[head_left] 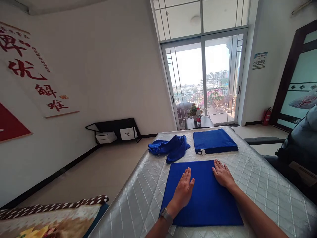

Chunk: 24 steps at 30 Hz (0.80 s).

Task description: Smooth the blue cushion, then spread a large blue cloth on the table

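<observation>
A blue cloth [203,198] lies spread flat in a near-square on the quilted silver surface in front of me. My left hand [182,190], with a watch on the wrist, rests over the cloth's left half, fingers stretched out together and thumb apart. At the far right edge of the cloth, my right hand [223,173] lies flat with its fingers extended. Neither hand grips anything. Beyond the cloth, a neat stack of folded blue cloths [214,138] shows a white tag at its front. To its left sits a crumpled blue cloth [170,146].
The quilted silver mattress [133,198] carries all the cloths. Behind it, a small table [205,123] holds a bottle [198,116] and a potted plant [193,110]. A patterned blanket [61,218] is at lower left, a black bag [300,142] at right.
</observation>
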{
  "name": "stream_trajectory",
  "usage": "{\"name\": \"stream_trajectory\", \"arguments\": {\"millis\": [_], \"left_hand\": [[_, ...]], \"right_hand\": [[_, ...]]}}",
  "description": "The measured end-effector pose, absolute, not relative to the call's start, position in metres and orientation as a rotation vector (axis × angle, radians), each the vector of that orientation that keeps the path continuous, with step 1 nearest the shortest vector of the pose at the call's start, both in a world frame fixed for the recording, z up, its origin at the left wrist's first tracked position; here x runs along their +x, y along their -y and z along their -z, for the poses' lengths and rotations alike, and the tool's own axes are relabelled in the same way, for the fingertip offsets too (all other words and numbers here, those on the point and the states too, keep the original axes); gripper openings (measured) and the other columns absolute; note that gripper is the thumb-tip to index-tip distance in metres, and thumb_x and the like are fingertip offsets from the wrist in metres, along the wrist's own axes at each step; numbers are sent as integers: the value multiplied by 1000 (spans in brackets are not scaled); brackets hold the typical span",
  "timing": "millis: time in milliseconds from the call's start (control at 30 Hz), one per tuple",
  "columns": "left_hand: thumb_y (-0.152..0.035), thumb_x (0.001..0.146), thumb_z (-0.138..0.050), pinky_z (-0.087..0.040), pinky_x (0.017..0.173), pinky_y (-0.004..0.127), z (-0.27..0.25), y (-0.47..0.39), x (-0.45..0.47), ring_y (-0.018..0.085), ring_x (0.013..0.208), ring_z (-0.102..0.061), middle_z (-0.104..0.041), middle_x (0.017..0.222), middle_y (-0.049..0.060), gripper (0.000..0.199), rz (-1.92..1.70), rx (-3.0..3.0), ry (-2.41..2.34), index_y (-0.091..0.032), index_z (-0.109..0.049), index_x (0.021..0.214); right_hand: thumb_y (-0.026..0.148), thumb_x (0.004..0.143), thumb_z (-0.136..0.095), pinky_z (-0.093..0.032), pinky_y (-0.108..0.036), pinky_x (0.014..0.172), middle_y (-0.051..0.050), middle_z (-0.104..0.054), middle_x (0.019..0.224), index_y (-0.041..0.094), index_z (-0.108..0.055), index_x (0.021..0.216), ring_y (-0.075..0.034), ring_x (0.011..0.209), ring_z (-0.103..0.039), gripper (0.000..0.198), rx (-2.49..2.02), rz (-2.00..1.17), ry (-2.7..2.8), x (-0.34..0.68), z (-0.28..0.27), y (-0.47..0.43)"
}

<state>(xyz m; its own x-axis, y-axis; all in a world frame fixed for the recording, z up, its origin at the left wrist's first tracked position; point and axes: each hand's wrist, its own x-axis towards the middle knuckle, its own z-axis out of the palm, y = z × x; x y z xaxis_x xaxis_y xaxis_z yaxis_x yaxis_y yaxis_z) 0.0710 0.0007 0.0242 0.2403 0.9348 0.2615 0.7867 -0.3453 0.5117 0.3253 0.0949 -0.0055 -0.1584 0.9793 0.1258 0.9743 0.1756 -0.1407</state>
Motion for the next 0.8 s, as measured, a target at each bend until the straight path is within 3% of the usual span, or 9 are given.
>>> {"name": "stream_trajectory", "arguments": {"millis": [233, 400, 600, 800], "left_hand": [[-44, 100, -21, -17, 121, 41, -41, -57, 190, 22, 148, -17, -21, 160, 9, 62, -932, 2004, -1187, -12, -26, 153], [-45, 100, -14, -18, 121, 37, -34, -101, 243, 22, 148, -17, -19, 160, 14, 66, -974, 1942, -1246, -6, -23, 152], [-52, 98, -25, -18, 120, 39, -14, -117, 233, 24, 147, -18, -21, 160, 16, 69, -930, 1952, -1330, -8, -25, 152], [-42, 100, -27, -15, 121, 41, -12, -117, 174, 21, 148, -14, -26, 159, 11, 54, -849, 2047, -1414, -14, -42, 143]], "right_hand": [[29, 96, -21, -12, -47, 119, -10, -19, 160, 11, -23, 153, -21, 147, -13, 60, -1858, -17, 2311, 330, 4, -92], [23, 89, -33, -13, -43, 119, -12, -25, 158, 9, -26, 152, -22, 147, -16, 65, -1817, -17, 2358, 335, 8, -92], [24, 92, -28, -14, -46, 119, -9, -22, 160, 14, -25, 153, -22, 147, -12, 62, -1816, 3, 2351, 334, 9, -95], [33, 97, -19, -12, -47, 119, -10, -21, 160, 10, -21, 154, -21, 147, -15, 61, -1869, -32, 2277, 328, 5, -94]]}}
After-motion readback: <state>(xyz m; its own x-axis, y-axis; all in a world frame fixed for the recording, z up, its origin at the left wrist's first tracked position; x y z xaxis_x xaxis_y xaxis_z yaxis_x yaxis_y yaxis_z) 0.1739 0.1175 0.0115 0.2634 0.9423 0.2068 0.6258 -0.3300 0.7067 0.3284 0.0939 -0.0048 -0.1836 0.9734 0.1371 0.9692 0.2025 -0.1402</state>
